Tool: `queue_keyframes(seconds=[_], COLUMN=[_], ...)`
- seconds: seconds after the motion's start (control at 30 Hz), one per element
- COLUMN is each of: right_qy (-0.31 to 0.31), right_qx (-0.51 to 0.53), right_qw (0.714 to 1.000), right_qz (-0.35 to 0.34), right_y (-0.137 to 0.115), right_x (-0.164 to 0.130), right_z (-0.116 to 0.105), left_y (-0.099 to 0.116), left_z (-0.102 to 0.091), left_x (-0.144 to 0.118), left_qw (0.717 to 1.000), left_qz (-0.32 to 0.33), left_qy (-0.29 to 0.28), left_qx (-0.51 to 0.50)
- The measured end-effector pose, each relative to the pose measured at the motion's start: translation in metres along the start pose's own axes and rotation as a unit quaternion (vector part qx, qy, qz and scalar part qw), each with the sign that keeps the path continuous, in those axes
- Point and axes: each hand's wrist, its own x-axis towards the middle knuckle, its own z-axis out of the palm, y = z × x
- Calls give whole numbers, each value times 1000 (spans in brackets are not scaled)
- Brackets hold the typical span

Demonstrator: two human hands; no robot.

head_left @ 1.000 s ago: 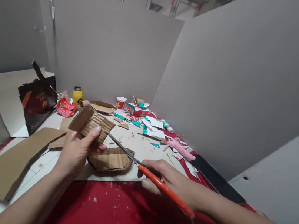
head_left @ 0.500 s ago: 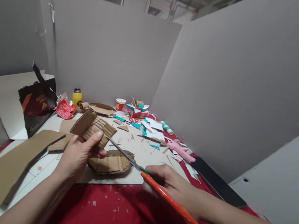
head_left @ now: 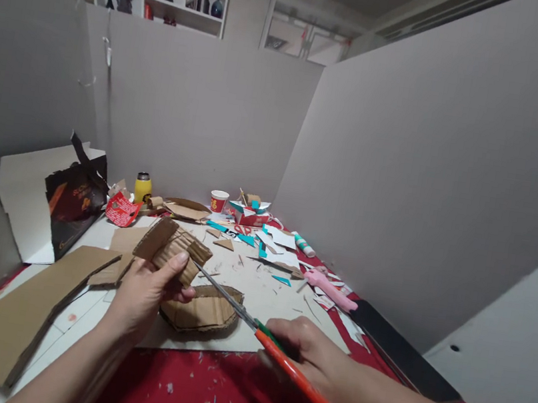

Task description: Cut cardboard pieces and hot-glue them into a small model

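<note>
Left hand (head_left: pixel 146 294) pinches cardboard (head_left: pixel 158 240), right hand (head_left: pixel 318 360) grips scissors (head_left: pixel 285 364) at its edge, apparently trimming, and any next snip needs steadiness!

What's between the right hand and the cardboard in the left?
In the head view, the scissors in the right hand span that gap, pointing at the held cardboard; another cardboard piece lies below.

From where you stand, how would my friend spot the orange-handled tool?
Find the red cloth at the near edge. Above it, the right hand holds the tool, grey blade pointing at cardboard in the left hand. Its long, shiny orange handle stands out from the brown cardboard nearby.
</note>
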Motion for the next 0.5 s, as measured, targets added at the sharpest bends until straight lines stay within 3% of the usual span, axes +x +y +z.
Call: queue_keyframes(seconds=[0.5], right_qy=[-41], right_qx=[-53], right_qw=[997], right_qz=[32], right_y=[-8], right_x=[0], right_z=[-4], left_y=[-6], left_z=[7], left_x=[-4], left_qw=[999], left_qz=[-28], left_qy=[-8], left_qx=[-17])
